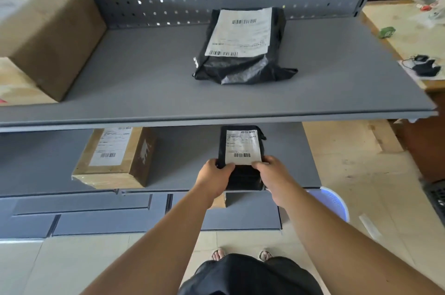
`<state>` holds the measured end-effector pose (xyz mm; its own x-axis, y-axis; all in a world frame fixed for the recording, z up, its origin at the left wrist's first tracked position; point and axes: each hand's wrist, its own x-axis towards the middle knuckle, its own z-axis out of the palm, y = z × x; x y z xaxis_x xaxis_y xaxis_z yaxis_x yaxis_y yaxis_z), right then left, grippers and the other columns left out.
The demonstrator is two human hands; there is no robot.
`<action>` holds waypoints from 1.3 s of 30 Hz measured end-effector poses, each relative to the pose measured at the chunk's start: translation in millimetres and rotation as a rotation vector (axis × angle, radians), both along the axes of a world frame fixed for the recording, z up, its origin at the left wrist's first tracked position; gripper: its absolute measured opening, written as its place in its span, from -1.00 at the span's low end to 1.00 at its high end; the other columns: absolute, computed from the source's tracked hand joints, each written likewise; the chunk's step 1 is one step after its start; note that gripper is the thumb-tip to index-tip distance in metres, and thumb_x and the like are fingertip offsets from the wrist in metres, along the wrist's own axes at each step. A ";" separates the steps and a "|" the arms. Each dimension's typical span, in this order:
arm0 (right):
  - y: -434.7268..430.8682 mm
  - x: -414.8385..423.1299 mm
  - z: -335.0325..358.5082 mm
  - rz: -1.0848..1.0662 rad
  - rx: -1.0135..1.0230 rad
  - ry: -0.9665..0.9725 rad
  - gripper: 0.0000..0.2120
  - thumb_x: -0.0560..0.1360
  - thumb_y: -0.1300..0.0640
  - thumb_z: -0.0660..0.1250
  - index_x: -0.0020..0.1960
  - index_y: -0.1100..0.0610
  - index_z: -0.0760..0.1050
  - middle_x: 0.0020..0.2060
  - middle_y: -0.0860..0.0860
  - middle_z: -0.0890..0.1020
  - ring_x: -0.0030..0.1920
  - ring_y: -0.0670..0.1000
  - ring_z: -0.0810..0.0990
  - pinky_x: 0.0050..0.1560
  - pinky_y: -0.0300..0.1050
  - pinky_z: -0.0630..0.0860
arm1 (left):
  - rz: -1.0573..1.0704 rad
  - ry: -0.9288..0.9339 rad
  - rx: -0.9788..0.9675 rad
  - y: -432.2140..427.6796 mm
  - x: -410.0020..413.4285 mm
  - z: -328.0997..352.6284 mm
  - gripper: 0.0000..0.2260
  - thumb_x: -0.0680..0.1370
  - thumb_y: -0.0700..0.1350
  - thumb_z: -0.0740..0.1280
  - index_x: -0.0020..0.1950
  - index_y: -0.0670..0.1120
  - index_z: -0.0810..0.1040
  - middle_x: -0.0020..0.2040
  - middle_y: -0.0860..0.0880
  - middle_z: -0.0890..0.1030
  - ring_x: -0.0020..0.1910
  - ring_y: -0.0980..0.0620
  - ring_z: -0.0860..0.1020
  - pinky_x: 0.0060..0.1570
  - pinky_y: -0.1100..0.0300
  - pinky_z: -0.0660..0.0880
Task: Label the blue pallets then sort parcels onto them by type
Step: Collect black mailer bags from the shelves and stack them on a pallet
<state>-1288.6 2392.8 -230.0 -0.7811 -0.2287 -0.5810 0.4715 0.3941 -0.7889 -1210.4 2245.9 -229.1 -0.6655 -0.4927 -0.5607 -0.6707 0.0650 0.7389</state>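
A: How far along?
B: Fingers (228, 167) of the left hand (216, 175) and right hand (271, 173) pinch the small black parcel (242, 147) at the middle shelf's (187, 162) front edge. Another black bag (243, 70) and a cardboard box (110, 169) sit shelved, so sorting looks unfinished; no blue pallets show.
A: Labels?
B: White, barcoded; print unreadable.

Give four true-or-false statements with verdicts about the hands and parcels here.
1. The left hand and right hand both hold the small black plastic parcel with a white label at the lower grey metal shelf. True.
2. The large black plastic mailer lies on that shelf too. False: it lies on the upper shelf.
3. A labelled brown cardboard box sits left of the small parcel. True.
4. The left hand touches that box. False: it holds the parcel.
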 end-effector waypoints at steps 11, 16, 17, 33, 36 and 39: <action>-1.7 15.3 30.1 0.131 -0.117 -0.025 -0.86 0.47 0.08 0.40 0.03 0.00 0.62 -0.05 0.02 0.73 -0.01 0.09 0.70 0.09 0.13 0.65 | 0.366 0.091 0.076 23.0 46.9 41.8 -0.72 0.58 0.13 0.37 0.23 0.10 0.47 -0.01 0.12 0.62 -0.07 0.13 0.61 -0.31 0.28 0.48; -12.3 38.3 49.5 0.291 -0.190 0.060 -0.76 0.42 0.03 0.42 0.07 0.02 0.63 -0.05 -0.04 0.73 -0.05 0.01 0.70 -0.18 -0.08 0.62 | 0.641 0.178 0.152 31.7 85.3 58.1 -0.71 0.54 0.07 0.43 0.21 0.07 0.49 0.02 0.06 0.64 -0.02 0.07 0.65 -0.04 0.11 0.64; -15.7 44.8 53.5 0.322 -0.210 0.059 -0.75 0.39 0.01 0.42 0.05 0.02 0.64 -0.07 -0.05 0.73 -0.08 -0.01 0.71 -0.25 -0.14 0.60 | 0.678 0.196 0.153 32.3 94.9 61.0 -0.70 0.54 0.06 0.43 0.23 0.06 0.49 0.04 0.05 0.64 -0.01 0.06 0.66 0.04 0.07 0.65; -157.9 239.9 111.4 0.839 -0.489 0.024 -0.75 0.40 0.00 0.43 0.08 -0.07 0.62 -0.05 -0.15 0.75 -0.04 -0.13 0.72 -0.14 -0.23 0.62 | 1.201 0.486 -0.041 -27.3 319.6 118.1 -0.67 0.45 0.05 0.45 0.19 0.04 0.55 0.09 0.01 0.69 0.04 -0.01 0.66 -0.06 0.06 0.60; -192.3 295.2 118.1 0.917 -0.513 0.021 -0.80 0.47 0.06 0.41 0.08 -0.04 0.63 -0.06 -0.13 0.75 -0.06 -0.13 0.72 -0.19 -0.27 0.63 | 1.266 0.487 -0.083 -47.6 375.9 125.7 -0.57 0.37 0.11 0.45 0.20 0.04 0.57 0.08 0.03 0.70 0.05 -0.01 0.68 0.09 -0.01 0.62; -226.8 351.1 121.9 0.974 -0.520 0.019 -0.80 0.51 0.11 0.41 0.13 0.01 0.61 -0.01 -0.06 0.75 -0.03 -0.09 0.72 -0.13 -0.22 0.64 | 1.313 0.508 -0.125 -69.1 433.2 130.2 -0.64 0.41 0.07 0.47 0.17 0.04 0.60 0.06 0.03 0.72 0.01 0.03 0.70 -0.01 0.07 0.62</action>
<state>-937.4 2166.0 -108.1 -0.1422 -0.9639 -0.2253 0.1253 0.2083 -0.9700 -777.2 2176.8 -99.0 0.1964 -0.9305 -0.3093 0.0401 -0.3075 0.9507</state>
